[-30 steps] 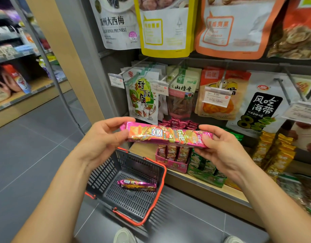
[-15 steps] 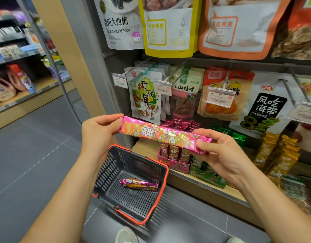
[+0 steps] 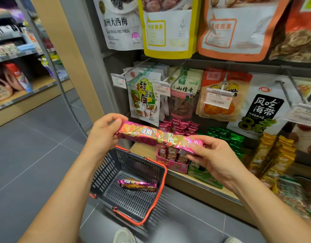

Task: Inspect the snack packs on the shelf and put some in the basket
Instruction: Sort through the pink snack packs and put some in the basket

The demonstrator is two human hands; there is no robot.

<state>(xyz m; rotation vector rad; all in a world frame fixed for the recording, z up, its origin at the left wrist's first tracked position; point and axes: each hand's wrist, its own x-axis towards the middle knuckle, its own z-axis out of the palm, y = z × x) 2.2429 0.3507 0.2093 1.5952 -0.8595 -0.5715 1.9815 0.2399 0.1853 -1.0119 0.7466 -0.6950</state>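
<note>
**Two hands hold a pink snack pack over the basket**

The left hand [image 3: 103, 135] pinches the left end of a long pink snack pack [image 3: 160, 136]. The right hand [image 3: 213, 158] grips its right end. The pack sits level in the air, near the shelf [image 3: 200, 187]. Below it on the floor stands a grey basket [image 3: 132, 199] with a red rim. A second pink pack [image 3: 137, 185] lies flat inside the basket.

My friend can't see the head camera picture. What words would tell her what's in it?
The left hand and right hand hold a long pink snack pack by its ends over a grey basket on the floor. A second pink pack lies inside the basket, and snack bags hang above the shelf behind.
</note>
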